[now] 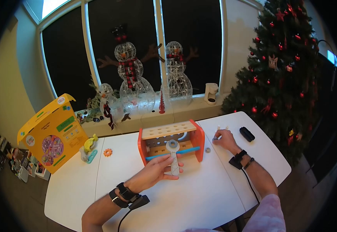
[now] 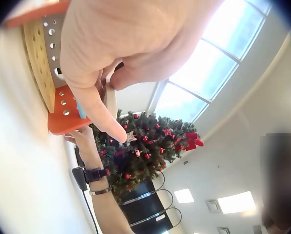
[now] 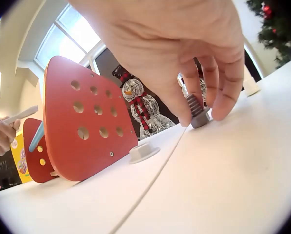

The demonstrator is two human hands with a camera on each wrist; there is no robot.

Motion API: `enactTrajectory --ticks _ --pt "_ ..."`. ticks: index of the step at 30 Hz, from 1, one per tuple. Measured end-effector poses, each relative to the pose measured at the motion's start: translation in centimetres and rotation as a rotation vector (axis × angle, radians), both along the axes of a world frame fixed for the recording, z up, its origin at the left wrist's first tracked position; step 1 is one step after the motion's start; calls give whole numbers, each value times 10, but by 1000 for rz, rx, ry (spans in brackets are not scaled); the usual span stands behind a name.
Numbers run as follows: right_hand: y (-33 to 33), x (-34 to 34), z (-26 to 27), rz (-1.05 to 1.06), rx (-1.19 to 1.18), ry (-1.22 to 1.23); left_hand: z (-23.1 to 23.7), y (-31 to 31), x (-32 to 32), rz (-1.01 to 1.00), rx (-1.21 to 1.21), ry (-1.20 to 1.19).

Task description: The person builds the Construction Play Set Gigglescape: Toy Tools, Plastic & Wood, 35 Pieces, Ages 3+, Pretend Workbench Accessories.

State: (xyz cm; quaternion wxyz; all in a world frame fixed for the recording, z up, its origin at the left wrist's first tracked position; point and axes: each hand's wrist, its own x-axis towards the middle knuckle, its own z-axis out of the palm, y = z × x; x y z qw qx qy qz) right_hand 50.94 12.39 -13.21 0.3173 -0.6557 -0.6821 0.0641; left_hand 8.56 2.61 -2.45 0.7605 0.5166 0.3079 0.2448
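My left hand (image 1: 155,172) holds a light grey toy wrench (image 1: 175,165) upright by its handle, the ring end up, in front of the toy workbench (image 1: 168,131). That bench has a perforated wooden top and orange-red side panels (image 3: 89,117) with holes; a blue bar (image 1: 191,149) runs across its front. Right of the bench, my right hand (image 1: 225,139) reaches down to the table. Its fingertips pinch a dark grey toy bolt (image 3: 199,117), whose head is down at the tabletop and threaded shank leans up. Between bench and right hand lies a small grey flanged piece (image 3: 143,152).
Small white pieces (image 3: 251,86) stand beyond my right hand, with a black case (image 1: 247,134) further right. On the left are an orange gear (image 1: 107,152), a yellow-and-teal toy (image 1: 91,144) and a yellow box (image 1: 52,135). Cables trail from both wrists.
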Motion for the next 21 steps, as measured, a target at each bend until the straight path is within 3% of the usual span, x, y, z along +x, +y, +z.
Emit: enactTrajectory --ticks 4,6,10,12,14,16,20,21 --pt "-5 -10 30 27 -33 136 -5 17 12 5 -44 -41" --pt "-11 -19 52 69 -71 437 -5 23 16 9 -47 -58" --pt "-15 -35 106 69 -39 398 -10 35 24 7 -64 -92" --pt "-7 -40 122 222 64 518 -16 44 28 7 -68 -115" --pt "-4 -55 141 215 58 507 -21 51 31 22 -108 -178" --pt "0 -73 157 405 69 691 -22 58 34 29 -118 -185" --pt "10 -97 184 493 43 583 -16 64 38 62 -174 -224" --pt "17 -103 190 465 42 378 -13 65 39 62 -173 -225"
